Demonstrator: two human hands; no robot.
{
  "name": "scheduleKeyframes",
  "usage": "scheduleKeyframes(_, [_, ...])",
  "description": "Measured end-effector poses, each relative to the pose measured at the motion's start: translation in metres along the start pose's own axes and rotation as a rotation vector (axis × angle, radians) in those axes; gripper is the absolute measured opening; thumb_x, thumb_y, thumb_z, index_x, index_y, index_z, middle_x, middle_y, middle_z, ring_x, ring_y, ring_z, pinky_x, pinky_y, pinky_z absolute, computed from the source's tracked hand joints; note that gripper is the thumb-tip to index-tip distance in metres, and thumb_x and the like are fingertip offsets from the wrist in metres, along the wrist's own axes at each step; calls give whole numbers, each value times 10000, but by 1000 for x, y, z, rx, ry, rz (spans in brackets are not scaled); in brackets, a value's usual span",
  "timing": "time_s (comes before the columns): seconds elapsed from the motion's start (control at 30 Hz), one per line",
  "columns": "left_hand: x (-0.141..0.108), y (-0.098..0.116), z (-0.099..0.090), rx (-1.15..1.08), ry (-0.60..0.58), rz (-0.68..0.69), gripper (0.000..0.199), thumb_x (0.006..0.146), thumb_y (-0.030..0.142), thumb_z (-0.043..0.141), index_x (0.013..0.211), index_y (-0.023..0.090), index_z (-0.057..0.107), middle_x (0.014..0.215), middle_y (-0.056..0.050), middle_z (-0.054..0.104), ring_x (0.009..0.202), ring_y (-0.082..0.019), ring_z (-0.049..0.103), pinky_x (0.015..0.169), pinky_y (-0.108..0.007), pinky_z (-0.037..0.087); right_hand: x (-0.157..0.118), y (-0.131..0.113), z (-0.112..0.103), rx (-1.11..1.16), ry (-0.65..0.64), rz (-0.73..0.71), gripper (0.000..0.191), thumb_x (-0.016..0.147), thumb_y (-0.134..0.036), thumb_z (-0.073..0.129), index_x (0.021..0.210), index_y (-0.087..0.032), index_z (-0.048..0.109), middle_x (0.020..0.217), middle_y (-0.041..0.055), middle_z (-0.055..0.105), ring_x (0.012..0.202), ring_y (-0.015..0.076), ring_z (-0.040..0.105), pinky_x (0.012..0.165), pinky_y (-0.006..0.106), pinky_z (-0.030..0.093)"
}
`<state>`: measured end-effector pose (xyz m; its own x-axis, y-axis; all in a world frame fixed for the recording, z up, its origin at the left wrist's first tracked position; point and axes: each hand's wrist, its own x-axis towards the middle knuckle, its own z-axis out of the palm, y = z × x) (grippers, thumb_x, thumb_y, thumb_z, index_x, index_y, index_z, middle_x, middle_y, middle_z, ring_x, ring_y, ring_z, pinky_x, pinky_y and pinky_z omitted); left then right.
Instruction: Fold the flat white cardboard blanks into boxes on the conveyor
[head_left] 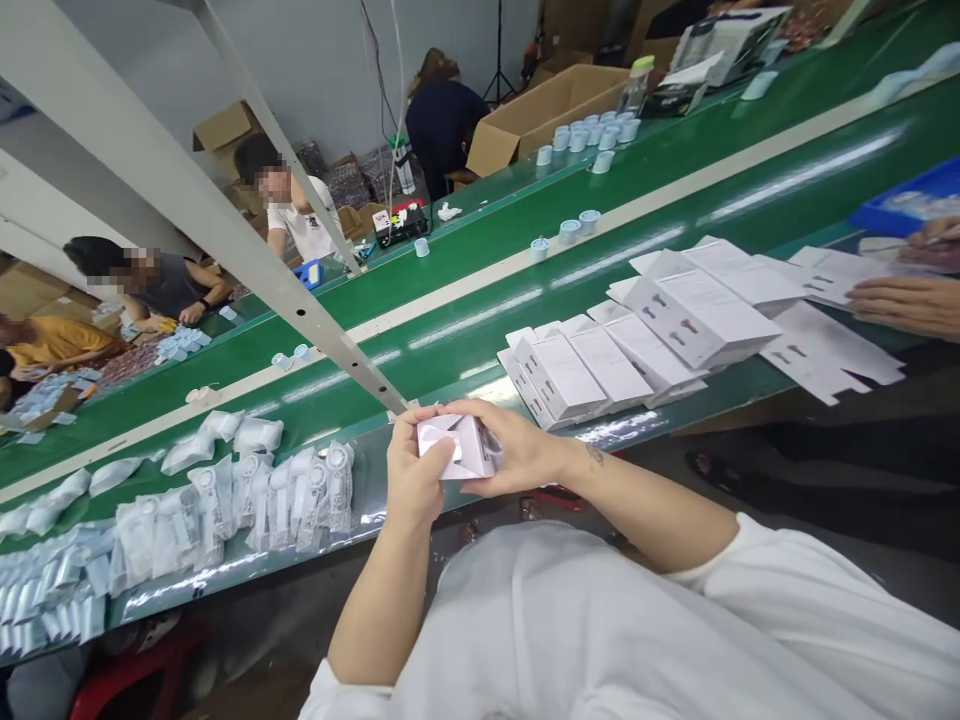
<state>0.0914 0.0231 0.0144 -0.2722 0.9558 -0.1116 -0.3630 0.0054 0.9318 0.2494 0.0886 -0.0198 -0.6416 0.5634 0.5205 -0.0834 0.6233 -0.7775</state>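
Between my two hands is a small white cardboard box, its end toward me with flaps folded into triangles. My left hand wraps its left side, the thumb pressed on the flaps. Around the right side and top curls my right hand. What lies inside the box is hidden. To the right, a row of white printed boxes leans together on the bench edge. On the left lie several bubble-wrapped light-blue items, side by side.
A green conveyor runs across, with blue cups on its divider strip. A slanted metal post rises just beyond my hands. At right, a co-worker's hand touches flat cartons. Other people sit across the line.
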Motion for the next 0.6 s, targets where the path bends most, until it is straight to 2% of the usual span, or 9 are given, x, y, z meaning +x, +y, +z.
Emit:
scheduleKeyframes(0.1, [-1,-2,9,17,26,-12,411,599,224,860,945,216,638,1107,-47,697,1023,-223,661,891,-360,526,-6,7,-6,21,4,15,942,649,-307,865,1459,-258,387,1381,115,592,1193,271,635,991,393,516])
scheduleKeyframes(0.23, [3,-7,19,39,-20,-23,397,617,222,850,953,222,639,1111,-41,695,1018,-217,659,894,-355,530,-12,9,-18,50,20,61,937,638,-309,876,1449,-260,408,1384,111,592,1202,271,630,1017,407,504])
scheduleKeyframes(0.37, [11,-10,23,88,-132,-39,431,744,384,814,1100,251,610,1232,-75,657,1111,-247,647,949,-389,528,-17,12,-33,47,37,10,939,657,-304,880,1458,-258,392,1391,117,578,1224,272,614,1041,419,486])
scheduleKeyframes(0.43, [18,-7,20,157,-282,-1,618,793,531,766,1310,299,520,1449,-104,537,1306,-290,553,1046,-425,487,-18,15,-41,50,76,-33,953,656,-333,894,1453,-267,375,1397,124,562,1246,277,599,1061,434,470])
scheduleKeyframes(0.5, [26,-3,17,309,-531,40,975,711,617,814,1504,344,317,1636,-116,314,1475,-338,373,1148,-465,404,-19,19,-47,106,173,-72,986,659,-378,906,1452,-288,327,1425,137,521,1280,282,576,1063,442,468])
scheduleKeyframes(0.53, [31,-2,17,409,-641,61,1111,664,612,851,1549,342,234,1668,-126,242,1506,-359,315,1176,-483,369,-20,20,-51,136,230,-93,1016,656,-403,914,1452,-302,292,1440,142,496,1300,284,563,1067,446,467])
scheduleKeyframes(0.57, [37,0,18,514,-711,85,1163,650,580,874,1566,326,204,1671,-141,230,1508,-376,306,1188,-498,349,-21,22,-54,148,278,-121,1049,648,-426,924,1451,-318,258,1449,143,476,1325,287,545,1082,458,457])
scheduleKeyframes(0.6, [44,1,21,615,-737,118,1121,677,531,873,1564,303,226,1652,-156,271,1489,-384,340,1188,-511,344,-23,23,-58,131,304,-154,1077,638,-447,932,1447,-334,229,1455,140,461,1356,292,520,1111,481,433])
